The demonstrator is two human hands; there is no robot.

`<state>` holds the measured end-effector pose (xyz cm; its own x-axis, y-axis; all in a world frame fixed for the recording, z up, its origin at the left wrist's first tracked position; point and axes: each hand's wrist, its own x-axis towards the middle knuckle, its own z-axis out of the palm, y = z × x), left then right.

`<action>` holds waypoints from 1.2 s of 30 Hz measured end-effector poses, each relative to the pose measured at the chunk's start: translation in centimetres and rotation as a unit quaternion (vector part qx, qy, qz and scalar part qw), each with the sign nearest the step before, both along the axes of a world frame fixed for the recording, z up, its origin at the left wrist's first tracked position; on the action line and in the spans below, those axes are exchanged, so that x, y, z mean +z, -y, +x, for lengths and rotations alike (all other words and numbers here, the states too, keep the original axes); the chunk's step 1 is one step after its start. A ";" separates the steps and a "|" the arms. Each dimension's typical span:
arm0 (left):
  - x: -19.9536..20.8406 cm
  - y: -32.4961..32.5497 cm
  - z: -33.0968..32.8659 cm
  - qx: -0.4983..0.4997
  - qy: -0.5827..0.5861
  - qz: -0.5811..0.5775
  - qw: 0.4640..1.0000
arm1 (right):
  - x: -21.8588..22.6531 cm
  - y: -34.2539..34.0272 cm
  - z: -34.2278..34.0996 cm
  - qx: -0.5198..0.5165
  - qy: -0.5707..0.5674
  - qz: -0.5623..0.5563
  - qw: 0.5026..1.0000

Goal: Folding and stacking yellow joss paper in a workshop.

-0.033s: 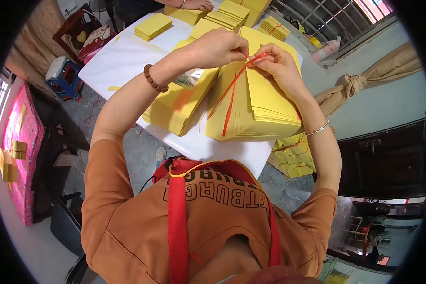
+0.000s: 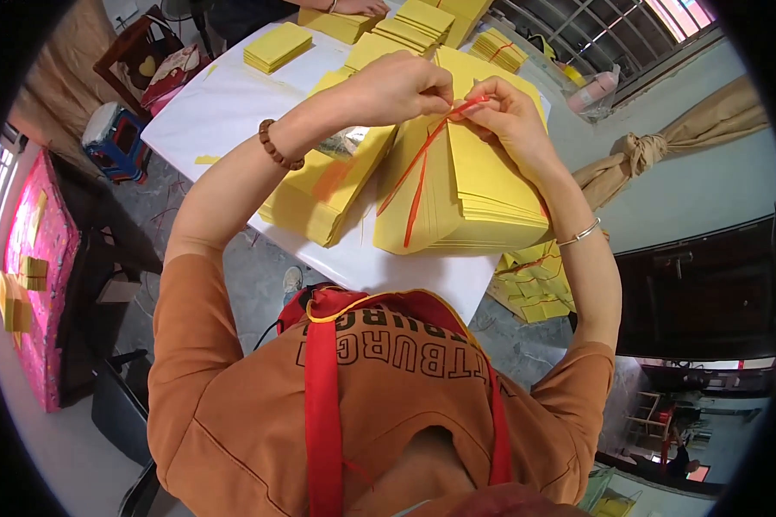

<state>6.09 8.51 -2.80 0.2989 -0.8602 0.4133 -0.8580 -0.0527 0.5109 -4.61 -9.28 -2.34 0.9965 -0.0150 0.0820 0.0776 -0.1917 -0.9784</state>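
My left hand (image 2: 405, 84) and my right hand (image 2: 510, 121) meet over the top of a thick stack of folded yellow paper (image 2: 500, 185). A red string (image 2: 424, 159) runs over the stack's edge, and its loose end hangs down the near side. Both sets of fingers are pinched on this string where it crosses the top, the right hand just beside the left. Under my left forearm lies another yellow stack (image 2: 306, 207) with an orange band across it. The exact hold of the left fingertips is partly hidden by the hand's back.
More yellow stacks (image 2: 278, 47) stand on the white table (image 2: 194, 112). Another person's hand (image 2: 360, 7) rests on a pile at the far edge. Tied yellow bundles (image 2: 535, 289) lie low on the right. A blue stool (image 2: 116, 142) stands left of the table.
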 end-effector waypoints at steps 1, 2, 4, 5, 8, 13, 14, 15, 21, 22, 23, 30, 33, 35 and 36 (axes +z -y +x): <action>0.0 -0.1 -0.4 -0.006 -0.049 -0.009 0.999 | 0.2 0.4 0.1 0.001 -0.034 0.020 0.999; -0.2 -0.1 -0.7 -0.007 -0.052 -0.009 0.999 | 0.4 0.7 0.1 0.000 -0.036 0.020 0.999; -0.4 -0.1 -1.1 -0.002 -0.004 -0.008 1.000 | 0.8 0.8 0.0 0.041 -0.053 0.063 0.996; -0.5 -0.2 -1.1 -0.003 -0.006 -0.007 1.000 | 0.7 0.5 0.0 0.040 -0.054 0.064 0.996; -1.0 -0.2 -0.4 -0.022 0.004 -0.030 0.999 | 0.7 -0.5 0.2 0.000 -0.018 0.023 1.000; -1.3 0.5 0.6 -0.034 -0.123 -0.048 0.991 | 1.3 -0.8 -0.1 -0.006 0.055 -0.282 0.958; -1.3 0.7 0.4 -0.042 -0.187 -0.021 0.981 | 1.4 -0.8 -0.2 -0.012 0.091 -0.363 0.927; -1.3 1.2 0.5 -0.041 -0.190 -0.007 0.981 | 0.8 -0.1 0.0 -0.004 0.252 -0.476 0.843; -1.6 1.1 1.4 -0.071 -0.323 -0.002 0.944 | -0.4 -1.7 0.5 -0.098 0.391 -0.583 0.706; -2.2 1.4 1.8 -0.076 -0.348 -0.019 0.934 | -0.6 -1.6 0.7 -0.095 0.414 -0.573 0.701; -2.3 1.9 1.5 -0.064 -0.362 -0.047 0.929 | -0.8 -1.1 0.9 -0.095 0.433 -0.563 0.698; -1.3 1.6 2.9 -0.072 -0.235 0.025 0.969 | -0.8 -1.4 0.4 -0.192 0.447 -0.604 0.631; -1.3 1.9 3.1 -0.066 -0.250 0.004 0.966 | -0.4 -1.4 0.2 -0.188 0.399 -0.624 0.645; -1.3 2.1 3.2 -0.065 -0.255 -0.003 0.965 | -0.6 -1.1 -0.1 -0.185 0.416 -0.615 0.644; -1.5 2.1 3.1 -0.057 -0.262 -0.020 0.963 | -0.6 -1.1 -0.3 -0.171 0.439 -0.607 0.640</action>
